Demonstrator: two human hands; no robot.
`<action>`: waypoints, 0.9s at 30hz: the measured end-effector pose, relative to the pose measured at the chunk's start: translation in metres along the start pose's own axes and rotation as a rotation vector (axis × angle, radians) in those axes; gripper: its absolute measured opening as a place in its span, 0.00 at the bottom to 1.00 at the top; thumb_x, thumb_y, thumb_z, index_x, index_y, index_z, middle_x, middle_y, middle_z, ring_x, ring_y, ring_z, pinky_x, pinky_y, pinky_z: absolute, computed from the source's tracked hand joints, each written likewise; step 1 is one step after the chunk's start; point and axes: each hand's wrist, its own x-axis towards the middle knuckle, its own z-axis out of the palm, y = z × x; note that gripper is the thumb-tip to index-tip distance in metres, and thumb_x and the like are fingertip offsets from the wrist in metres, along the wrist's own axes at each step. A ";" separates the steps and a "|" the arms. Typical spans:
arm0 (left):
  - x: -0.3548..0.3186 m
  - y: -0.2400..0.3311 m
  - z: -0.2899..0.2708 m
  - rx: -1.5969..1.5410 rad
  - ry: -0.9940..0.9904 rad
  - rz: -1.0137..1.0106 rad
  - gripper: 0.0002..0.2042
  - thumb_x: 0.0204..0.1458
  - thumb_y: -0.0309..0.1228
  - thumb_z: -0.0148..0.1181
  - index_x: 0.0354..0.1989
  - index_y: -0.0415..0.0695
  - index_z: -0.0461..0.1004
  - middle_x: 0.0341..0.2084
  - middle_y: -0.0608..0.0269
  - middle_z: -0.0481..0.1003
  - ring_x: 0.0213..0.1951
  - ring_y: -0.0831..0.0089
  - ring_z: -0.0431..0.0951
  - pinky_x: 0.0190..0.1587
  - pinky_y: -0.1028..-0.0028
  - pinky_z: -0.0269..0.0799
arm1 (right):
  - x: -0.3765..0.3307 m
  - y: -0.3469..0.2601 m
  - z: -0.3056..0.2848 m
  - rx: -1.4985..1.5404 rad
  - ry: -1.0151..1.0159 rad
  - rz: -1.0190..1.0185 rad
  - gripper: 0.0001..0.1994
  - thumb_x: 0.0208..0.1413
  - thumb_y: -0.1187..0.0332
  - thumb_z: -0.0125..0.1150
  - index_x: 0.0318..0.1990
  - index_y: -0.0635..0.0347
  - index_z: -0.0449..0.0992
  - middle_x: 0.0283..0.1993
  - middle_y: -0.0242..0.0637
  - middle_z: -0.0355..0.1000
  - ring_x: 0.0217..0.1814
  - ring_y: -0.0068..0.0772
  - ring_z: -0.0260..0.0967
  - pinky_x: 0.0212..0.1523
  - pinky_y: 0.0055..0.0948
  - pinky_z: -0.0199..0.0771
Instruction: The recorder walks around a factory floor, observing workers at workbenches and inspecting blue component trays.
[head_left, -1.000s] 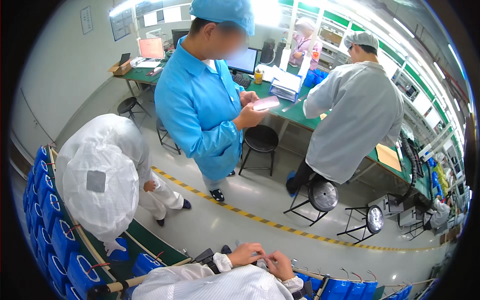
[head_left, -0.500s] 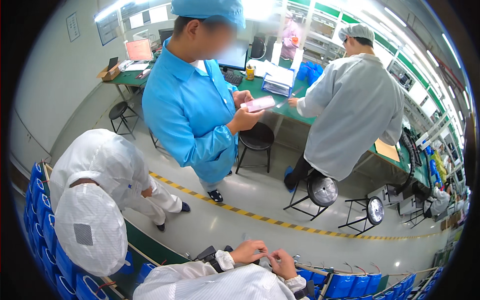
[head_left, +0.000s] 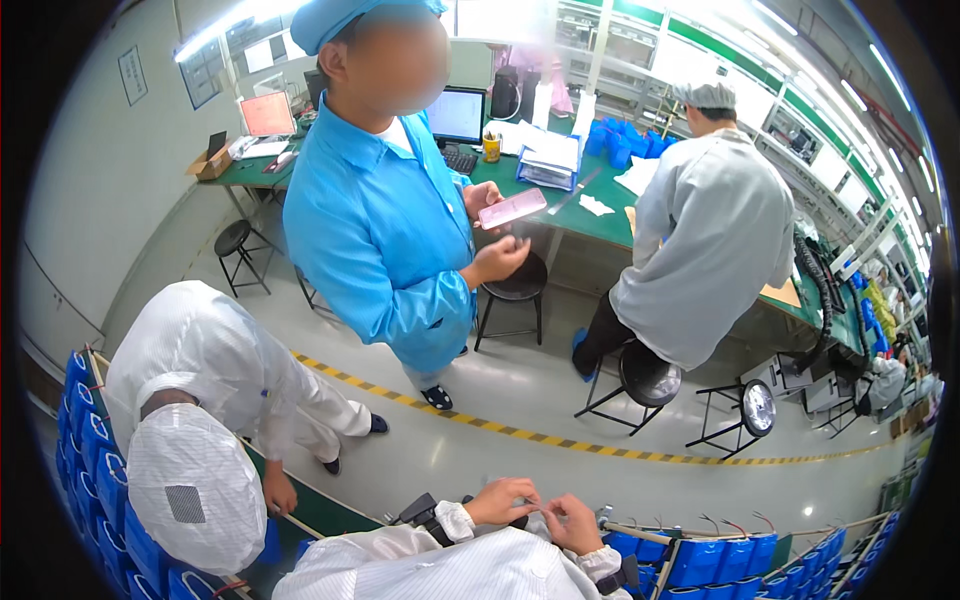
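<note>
My left hand (head_left: 505,502) and my right hand (head_left: 572,522) meet at the lower middle, in front of my white sleeves. Thumb and fingers are pinched together on each, with the fingertips almost touching. Whatever lies between them is too small to make out. Dark bands circle both my wrists. Just right of my right hand stand blue packs (head_left: 697,562) with thin red and dark wires sticking up from their tops.
A co-worker in white (head_left: 190,470) bends over at the left beside more blue packs (head_left: 112,480). Someone in blue (head_left: 385,240) holds a pink phone (head_left: 512,209). Another person in white (head_left: 705,240) stands at a green table (head_left: 560,215). Black stools (head_left: 648,375) stand on the floor.
My hands stay pinched together. The bending co-worker's hand has come down toward the green surface. The person in blue has taken one hand off the phone. The person at the table has shifted.
</note>
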 end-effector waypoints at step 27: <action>0.002 0.025 0.040 -0.082 0.029 -0.060 0.08 0.52 0.34 0.66 0.34 0.43 0.81 0.34 0.60 0.78 0.37 0.63 0.79 0.42 0.69 0.74 | -0.030 0.024 -0.034 -0.003 -0.026 -0.071 0.07 0.50 0.70 0.68 0.34 0.61 0.77 0.32 0.41 0.74 0.35 0.42 0.76 0.38 0.33 0.75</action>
